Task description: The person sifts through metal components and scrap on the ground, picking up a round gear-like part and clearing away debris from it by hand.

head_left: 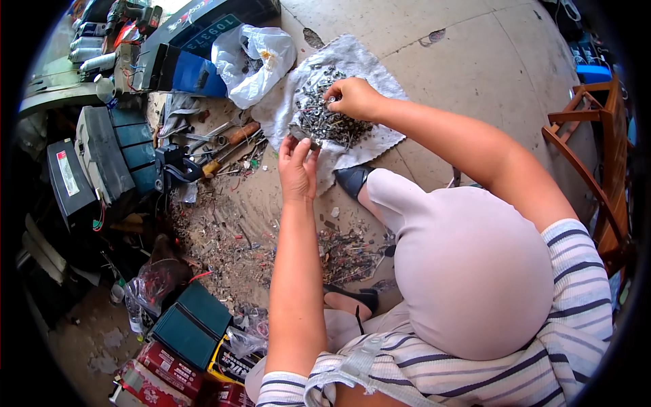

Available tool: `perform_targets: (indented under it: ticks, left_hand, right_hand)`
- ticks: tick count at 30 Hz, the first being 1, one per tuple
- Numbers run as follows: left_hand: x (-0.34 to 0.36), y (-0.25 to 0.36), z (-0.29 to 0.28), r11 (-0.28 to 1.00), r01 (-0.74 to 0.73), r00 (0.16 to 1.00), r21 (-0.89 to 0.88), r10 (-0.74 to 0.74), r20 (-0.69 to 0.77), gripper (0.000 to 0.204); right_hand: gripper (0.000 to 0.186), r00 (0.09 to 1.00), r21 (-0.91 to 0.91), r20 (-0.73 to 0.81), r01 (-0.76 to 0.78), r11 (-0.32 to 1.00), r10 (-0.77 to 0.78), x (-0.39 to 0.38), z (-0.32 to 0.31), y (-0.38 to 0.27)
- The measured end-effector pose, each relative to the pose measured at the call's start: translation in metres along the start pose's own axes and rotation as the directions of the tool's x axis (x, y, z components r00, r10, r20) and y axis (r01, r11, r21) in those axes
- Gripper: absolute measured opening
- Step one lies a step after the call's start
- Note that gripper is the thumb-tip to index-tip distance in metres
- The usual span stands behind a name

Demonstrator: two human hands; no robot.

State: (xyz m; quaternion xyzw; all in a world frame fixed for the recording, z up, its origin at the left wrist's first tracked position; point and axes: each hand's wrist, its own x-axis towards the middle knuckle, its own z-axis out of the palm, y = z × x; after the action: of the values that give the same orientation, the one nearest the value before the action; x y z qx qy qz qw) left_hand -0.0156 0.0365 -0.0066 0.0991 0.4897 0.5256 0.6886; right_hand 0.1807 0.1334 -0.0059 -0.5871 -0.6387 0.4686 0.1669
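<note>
A pile of small metal screws and bolts (332, 129) lies on a whitish cloth (383, 64) spread on the floor. My left hand (298, 169) is at the near left edge of the pile, its fingers closed round a small grey blocky piece (303, 135). My right hand (357, 100) reaches over the top of the pile with thumb and fingers pinched together. Whatever sits between those fingertips is too small to make out.
A white plastic bag (261, 61) lies left of the cloth, beside a blue-and-black box (193, 71). Hand tools (227, 146) and batteries (108, 152) crowd the left. Loose debris (237, 230) covers the near floor. A wooden stool (603, 156) stands at right.
</note>
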Motion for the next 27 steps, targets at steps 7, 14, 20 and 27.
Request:
perform_targets:
  ticks: [7, 14, 20, 27]
  left_hand:
    - [0.001, 0.004, 0.012, 0.593, -0.254, 0.954, 0.764, 0.286, 0.096, 0.063]
    - [-0.002, 0.001, 0.024, 0.186, -0.456, 0.834, 0.871, 0.432, 0.344, 0.066]
    - [-0.004, -0.001, 0.028, 0.285, -0.423, 0.867, 0.860, 0.405, 0.291, 0.065]
    - [-0.002, -0.004, 0.028, 0.163, -0.434, 0.818, 0.886, 0.483, 0.312, 0.065]
  right_hand:
    - [0.036, 0.989, -0.222, -0.053, 0.125, 0.967, -0.140, -0.014, -0.001, -0.020]
    - [0.036, 0.963, 0.128, 0.203, 0.154, 0.980, -0.178, -0.027, 0.008, -0.030]
    - [0.022, 0.976, 0.523, 0.218, -0.117, 0.845, 0.001, -0.020, 0.020, -0.017]
    - [0.021, 0.999, 0.385, 0.041, -0.046, 0.922, 0.033, -0.024, 0.027, -0.025]
